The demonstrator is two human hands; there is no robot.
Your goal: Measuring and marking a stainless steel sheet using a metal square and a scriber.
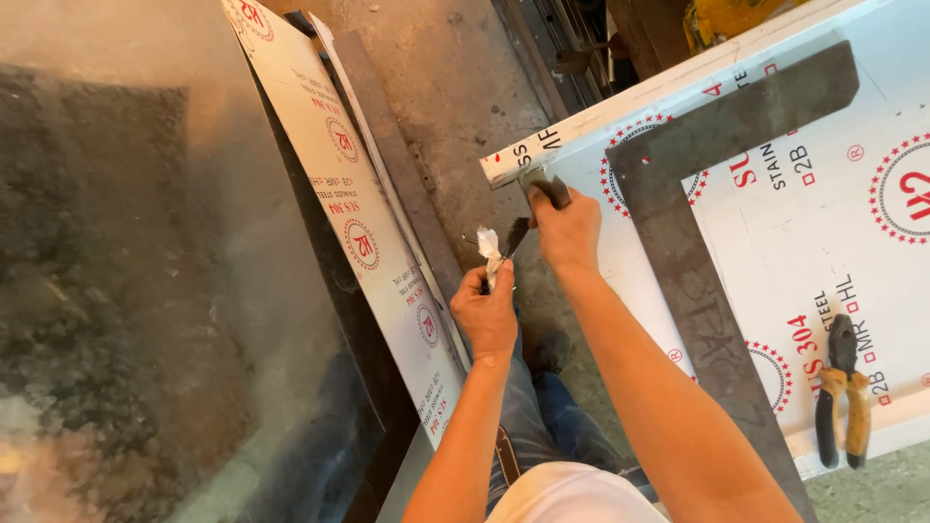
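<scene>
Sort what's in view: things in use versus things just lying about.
In use: right hand, dark tool, sheet edge, left hand, white scrap.
Lying about: steel square, pliers, leaning sheets.

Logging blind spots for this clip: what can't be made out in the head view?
- Tool in the right hand: mostly hidden by the fingers; kind unclear.
- White scrap pinched by the left hand: too small to tell paper from film.
- Steel square: lower end hidden behind the right forearm.
- Film-covered steel sheet: cut off at the right edge.
- Left side: blurred by a reflective sheet.
</scene>
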